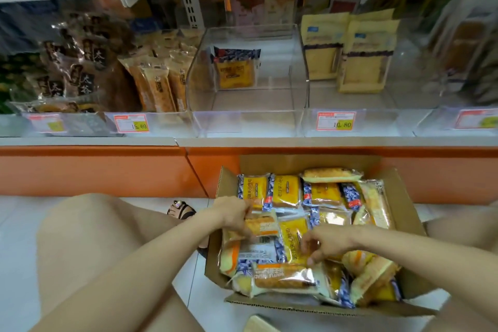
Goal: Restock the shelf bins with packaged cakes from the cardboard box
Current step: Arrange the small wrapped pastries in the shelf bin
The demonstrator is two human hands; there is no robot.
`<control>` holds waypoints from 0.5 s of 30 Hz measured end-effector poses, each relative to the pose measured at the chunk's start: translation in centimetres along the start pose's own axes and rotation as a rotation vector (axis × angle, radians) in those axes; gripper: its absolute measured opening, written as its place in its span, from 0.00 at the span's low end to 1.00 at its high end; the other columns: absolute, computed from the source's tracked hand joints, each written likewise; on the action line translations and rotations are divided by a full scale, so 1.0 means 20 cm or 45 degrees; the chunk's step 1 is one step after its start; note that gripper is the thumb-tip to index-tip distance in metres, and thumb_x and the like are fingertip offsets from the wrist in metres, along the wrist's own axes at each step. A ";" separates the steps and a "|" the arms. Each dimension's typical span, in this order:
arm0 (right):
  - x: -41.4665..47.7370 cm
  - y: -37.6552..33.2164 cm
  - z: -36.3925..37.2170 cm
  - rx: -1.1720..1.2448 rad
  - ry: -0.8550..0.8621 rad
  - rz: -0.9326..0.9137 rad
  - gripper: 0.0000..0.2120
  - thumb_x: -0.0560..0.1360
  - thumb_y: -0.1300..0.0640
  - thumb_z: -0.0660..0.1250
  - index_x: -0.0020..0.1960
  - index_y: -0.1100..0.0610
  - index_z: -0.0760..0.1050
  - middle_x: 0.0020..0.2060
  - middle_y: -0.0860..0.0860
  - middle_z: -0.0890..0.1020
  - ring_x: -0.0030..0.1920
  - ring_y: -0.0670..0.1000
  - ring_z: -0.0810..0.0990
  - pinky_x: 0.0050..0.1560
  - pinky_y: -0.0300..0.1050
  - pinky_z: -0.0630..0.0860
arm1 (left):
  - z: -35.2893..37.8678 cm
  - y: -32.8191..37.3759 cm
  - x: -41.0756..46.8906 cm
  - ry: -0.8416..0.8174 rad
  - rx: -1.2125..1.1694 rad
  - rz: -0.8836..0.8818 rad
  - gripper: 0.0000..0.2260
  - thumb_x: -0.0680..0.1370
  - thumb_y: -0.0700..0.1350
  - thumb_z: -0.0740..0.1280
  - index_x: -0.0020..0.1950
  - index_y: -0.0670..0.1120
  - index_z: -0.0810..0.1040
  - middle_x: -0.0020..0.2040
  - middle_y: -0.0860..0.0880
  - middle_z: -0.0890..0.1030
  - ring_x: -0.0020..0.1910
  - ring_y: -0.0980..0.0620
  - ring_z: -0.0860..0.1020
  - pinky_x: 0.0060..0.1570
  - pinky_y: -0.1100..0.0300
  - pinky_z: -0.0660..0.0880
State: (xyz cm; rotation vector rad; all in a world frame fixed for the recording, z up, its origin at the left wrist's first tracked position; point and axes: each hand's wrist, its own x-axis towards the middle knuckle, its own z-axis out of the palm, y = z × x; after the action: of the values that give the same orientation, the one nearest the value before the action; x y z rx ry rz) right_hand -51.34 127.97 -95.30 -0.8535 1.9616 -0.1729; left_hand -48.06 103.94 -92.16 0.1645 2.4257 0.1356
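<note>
1. Nearest me, one cardboard box sits open on the floor tiles, between the crouching person's knees and just below the shelf. It is heaped with packaged cakes of two kinds, blue-edged yellow squares and longer clear-wrapped loaves. There are well over a dozen, too jumbled to count exactly.
2. Two hands are in the box. The left hand works at the box's left side, fingers curled, pinching the edge of an orange-striped pack. The right hand has fingers bent down with the thumb underneath, and looks to be pinching a blue-edged yellow pack in the middle of the heap.
3. I would guess the wrappers are slick and the cakes soft. A tug from mid-pile could drag neighbouring packs over the low front flap, and a hard squeeze could crush a cake.
4. With two kinds mixed in the box, the likelier slip is sorting: a loaf could land in the square cakes' bin.
5. Up on the shelf, directly above the box, stands one clear bin. It holds a lone cake of the blue-edged sort, propped upright towards the back. Packs pushed in carelessly could topple it.
6. Beside it, the right-hand bin holds two tan pouches, and the left-hand one holds a row of long packs, too blurred to count.
7. Along the bin fronts I count four price tags. The clear bin carries none.
</note>
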 end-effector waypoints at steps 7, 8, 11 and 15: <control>0.02 -0.01 0.14 0.194 -0.128 0.116 0.24 0.71 0.46 0.72 0.62 0.57 0.74 0.44 0.46 0.75 0.48 0.49 0.73 0.41 0.38 0.68 | 0.01 -0.01 -0.01 -0.136 -0.334 0.095 0.30 0.73 0.45 0.72 0.71 0.47 0.63 0.66 0.45 0.71 0.62 0.47 0.72 0.56 0.60 0.67; 0.03 -0.01 0.15 0.238 -0.129 0.125 0.21 0.70 0.47 0.73 0.58 0.58 0.76 0.40 0.45 0.74 0.45 0.48 0.73 0.39 0.38 0.68 | 0.01 -0.01 -0.01 -0.134 -0.337 0.109 0.29 0.73 0.44 0.72 0.71 0.47 0.64 0.67 0.45 0.70 0.62 0.47 0.71 0.57 0.60 0.67; 0.02 0.00 0.14 0.344 -0.066 0.138 0.09 0.70 0.52 0.74 0.42 0.52 0.75 0.35 0.44 0.74 0.36 0.43 0.72 0.34 0.36 0.67 | -0.01 -0.03 -0.01 0.006 -0.397 0.113 0.26 0.71 0.45 0.74 0.67 0.48 0.70 0.65 0.47 0.72 0.62 0.48 0.71 0.53 0.61 0.66; 0.00 0.02 0.08 0.660 0.126 0.131 0.13 0.69 0.59 0.75 0.35 0.51 0.70 0.30 0.46 0.73 0.33 0.44 0.73 0.30 0.34 0.66 | -0.03 -0.07 0.00 0.278 -0.697 0.055 0.23 0.68 0.47 0.76 0.58 0.49 0.72 0.55 0.48 0.76 0.51 0.50 0.75 0.45 0.60 0.71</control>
State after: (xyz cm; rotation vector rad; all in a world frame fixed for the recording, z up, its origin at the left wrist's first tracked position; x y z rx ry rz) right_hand -50.26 128.69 -96.31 -0.4095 1.9163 -0.6411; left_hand -48.48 102.50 -91.87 -0.0499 2.4985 0.8627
